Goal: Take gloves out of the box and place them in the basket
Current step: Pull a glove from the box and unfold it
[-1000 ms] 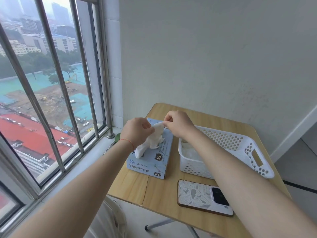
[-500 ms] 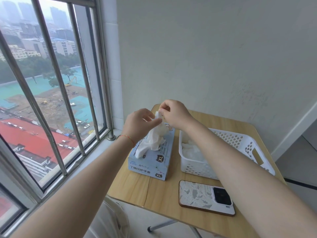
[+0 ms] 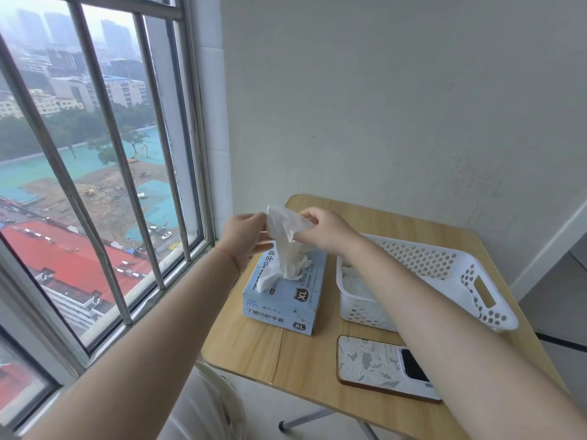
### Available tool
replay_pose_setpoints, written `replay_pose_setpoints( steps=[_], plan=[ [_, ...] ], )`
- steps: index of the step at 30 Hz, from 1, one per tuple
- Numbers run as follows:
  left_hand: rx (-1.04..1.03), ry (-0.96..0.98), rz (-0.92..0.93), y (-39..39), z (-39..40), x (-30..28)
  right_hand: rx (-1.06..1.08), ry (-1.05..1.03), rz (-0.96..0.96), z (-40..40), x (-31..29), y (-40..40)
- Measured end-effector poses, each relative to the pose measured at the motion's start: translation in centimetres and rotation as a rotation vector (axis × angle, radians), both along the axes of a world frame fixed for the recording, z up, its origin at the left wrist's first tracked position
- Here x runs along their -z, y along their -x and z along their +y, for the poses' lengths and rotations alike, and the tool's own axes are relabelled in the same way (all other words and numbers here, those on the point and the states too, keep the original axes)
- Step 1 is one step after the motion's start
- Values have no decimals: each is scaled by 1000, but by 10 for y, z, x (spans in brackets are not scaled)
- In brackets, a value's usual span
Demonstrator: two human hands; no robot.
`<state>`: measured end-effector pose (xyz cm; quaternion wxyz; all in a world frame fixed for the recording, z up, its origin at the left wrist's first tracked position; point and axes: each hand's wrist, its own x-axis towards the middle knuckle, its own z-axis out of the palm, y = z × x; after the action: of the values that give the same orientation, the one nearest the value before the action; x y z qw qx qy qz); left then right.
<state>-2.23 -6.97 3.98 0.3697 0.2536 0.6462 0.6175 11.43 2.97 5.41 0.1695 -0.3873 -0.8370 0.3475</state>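
My left hand (image 3: 246,236) and right hand (image 3: 324,231) pinch the glove (image 3: 286,236) above the box (image 3: 286,300); it looks soft, thin, best held at its top edge

You have a white, slightly translucent glove (image 3: 287,246) over a pale blue box (image 3: 286,296) printed with dark blue lettering and black XL badges. Your basket (image 3: 444,274) is white plastic, its walls patterned with rows of round holes, and the gloves inside (image 3: 352,281) are white too. Your tabletop (image 3: 317,357) is light wood with a fine grain. The phone (image 3: 384,366) shows a pale case with a grey leaf pattern and a black camera patch. A thin red string (image 3: 227,254) circles your left wrist. The wall (image 3: 397,106) is off-white, and the window bars (image 3: 117,160) are grey metal.
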Motion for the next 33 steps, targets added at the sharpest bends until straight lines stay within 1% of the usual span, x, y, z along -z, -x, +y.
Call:
replay_pose_setpoints(
  steps=[3,5,8,10,13,15,17,18,19,20,22,24,26,29,30,31,33],
  plan=[
    [54,-3,-172,6,-4,8,72,-2,76,3,3,4],
    [46,-35,-234,11,-6,10,93,40,102,7,0,5],
    [7,-49,-252,21,-7,12,61,62,18,9,-7,4],
    [50,-44,-224,21,-7,10,72,51,22,10,-15,5],
    [180,-2,-97,15,-11,1,112,-7,194,8,-32,15],
    [269,19,17,13,-13,-1,102,-5,324,3,-43,25],
    [347,47,92,11,-14,-3,85,-12,403,-4,-53,33],
    [354,50,119,8,-13,-5,77,-34,433,-7,-59,35],
    [319,33,144,5,-13,-8,71,-60,462,-11,-65,36],
    [233,-11,160,3,-13,-11,71,-86,486,-13,-70,37],
    [31,-141,190,2,-12,-20,86,-142,503,-14,-79,37],
    [-56,-250,203,1,-14,-32,123,-182,506,-13,-83,31],
    [-68,-321,148,-1,-17,-47,172,-192,533,-10,-86,22],
    [17,-390,-29,-6,-18,-68,221,-162,569,-6,-92,3],
    [66,-364,-29,-8,-16,-70,240,-148,544,-3,-91,-4],
    [118,-301,8,-10,-14,-69,261,-130,497,1,-89,-12],
    [203,-121,91,-14,-8,-55,281,-69,364,8,-80,-31]
  ],
)
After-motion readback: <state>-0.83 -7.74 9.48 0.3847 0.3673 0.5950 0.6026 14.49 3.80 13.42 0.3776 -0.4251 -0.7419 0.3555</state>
